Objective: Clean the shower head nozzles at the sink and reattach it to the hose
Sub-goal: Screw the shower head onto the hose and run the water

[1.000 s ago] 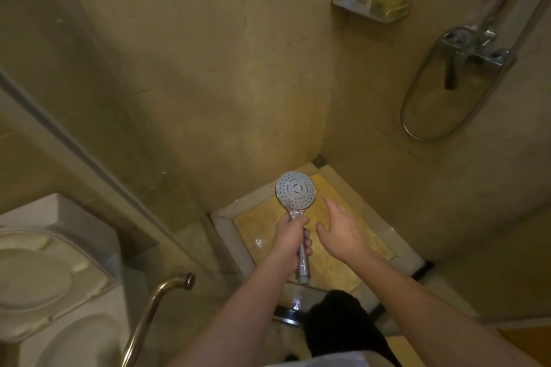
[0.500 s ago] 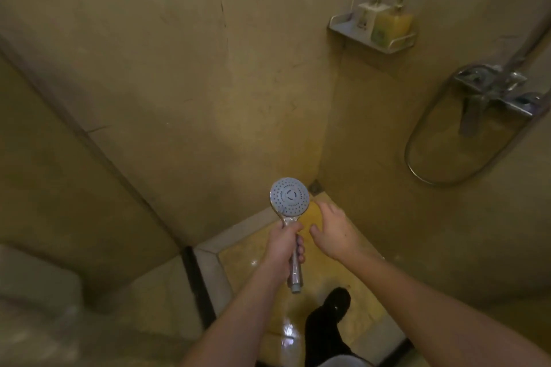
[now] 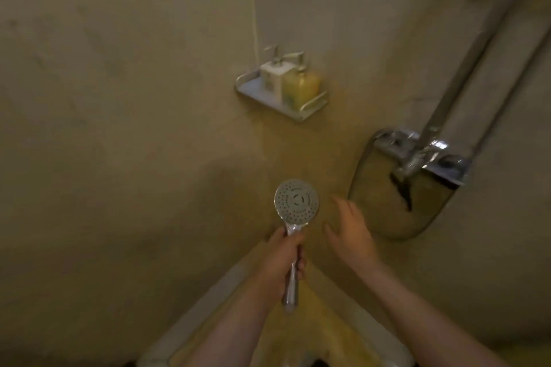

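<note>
Beige shower wall (image 3: 119,98) filling most of the view, now seen higher up than a second ago; toilet and glass door gone from sight, floor reduced to a yellow strip at the bottom edge. Chrome riser pipe (image 3: 465,62) running diagonally down to the mixer valve (image 3: 429,158) at right, closer and larger than before. Shower hose (image 3: 357,182) hanging from the valve in a loop against the wall, free end not clearly visible. Small wall shelf (image 3: 253,89) carrying a white pump bottle (image 3: 272,74) and a yellow pump bottle (image 3: 301,86), touching side by side. Shower head (image 3: 296,201) held upright at centre, nozzle face toward the camera, detached from the hose. Left hand (image 3: 283,259) wrapped firmly round its handle. Right hand (image 3: 348,232) empty, fingers loosely spread, shifted toward the hose loop, near but not touching. Likely meaning: cleaning finished, reattachment about to begin, hose end needing to be caught first.
</note>
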{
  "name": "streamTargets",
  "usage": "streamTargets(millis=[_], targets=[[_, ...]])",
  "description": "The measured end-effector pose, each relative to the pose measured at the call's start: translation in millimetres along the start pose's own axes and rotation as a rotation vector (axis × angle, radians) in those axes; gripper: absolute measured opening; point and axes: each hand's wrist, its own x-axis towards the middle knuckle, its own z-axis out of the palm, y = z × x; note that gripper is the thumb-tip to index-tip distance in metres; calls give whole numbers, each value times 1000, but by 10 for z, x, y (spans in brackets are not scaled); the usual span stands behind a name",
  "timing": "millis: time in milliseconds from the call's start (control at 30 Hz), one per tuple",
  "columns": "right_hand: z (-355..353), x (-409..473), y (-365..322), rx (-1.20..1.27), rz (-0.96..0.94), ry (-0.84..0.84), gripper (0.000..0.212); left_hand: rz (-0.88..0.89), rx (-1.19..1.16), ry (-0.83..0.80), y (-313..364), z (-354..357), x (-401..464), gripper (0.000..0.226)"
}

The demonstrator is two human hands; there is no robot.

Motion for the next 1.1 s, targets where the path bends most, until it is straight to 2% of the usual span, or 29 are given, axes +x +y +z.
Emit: streamTargets(millis=[133, 267, 467, 667, 767, 900, 1100], targets=[[-713, 274, -27, -1, -7, 191, 63, 60, 101, -156, 535, 531, 128, 8], [-1459, 514, -282, 49, -96, 379, 53, 155, 106, -312, 1177, 1056, 143, 9], [-2370, 606, -681, -69, -148, 596, 55, 327, 81, -541, 1987, 1567, -32, 11], [-3206, 612, -1120, -224, -258, 818, 37, 438, 86, -688, 2596, 1881, -321, 16], [-3567, 621, -1300, -418, -269, 841, 29, 483, 90, -759, 2850, 2009, -497, 17], [-4066, 628, -1507, -548, -242, 857, 23, 545, 92, -839, 3091, 2135, -655, 15], [-4709, 711, -1768, -856, -68, 646, 30, 575, 120, -902, 3250, 2237, -711, 18]])
